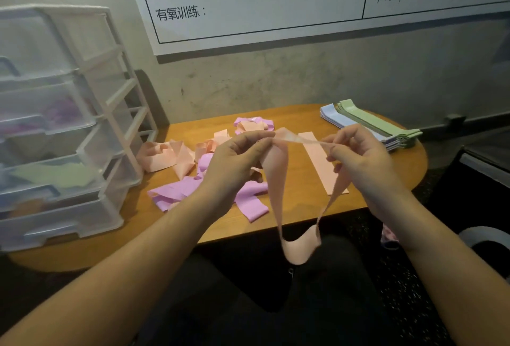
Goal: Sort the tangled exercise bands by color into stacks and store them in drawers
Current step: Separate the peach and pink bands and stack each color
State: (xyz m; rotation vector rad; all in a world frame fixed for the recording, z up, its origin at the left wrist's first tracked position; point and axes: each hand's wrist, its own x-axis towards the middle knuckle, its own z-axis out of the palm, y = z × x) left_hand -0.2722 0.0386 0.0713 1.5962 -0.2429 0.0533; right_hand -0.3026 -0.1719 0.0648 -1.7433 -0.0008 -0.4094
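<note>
Fingers of the left hand [242,152] pinch one end of the peach band [278,180], and the right hand [358,152] pinches it a little way along, so each grip is closed on the same band and the short stretch between them runs twisted and nearly level, left to right. From both grips the rest of the loop hangs down past the surface [372,199] edge toward the lap, with a turn at the bottom. Its long axis is therefore vertical, while the flat peach strip [323,163] already laid out lies just behind and below the right hand, its length running away from the person. That hand is the nearer one, so laying the band on it probably means untwisting, then swinging the hanging end forward. Left of the grips sits the tangled pile [209,180] of pink-purple and peach; blue and green stacks [380,122] lie far right, the drawer unit [63,135] far left.
</note>
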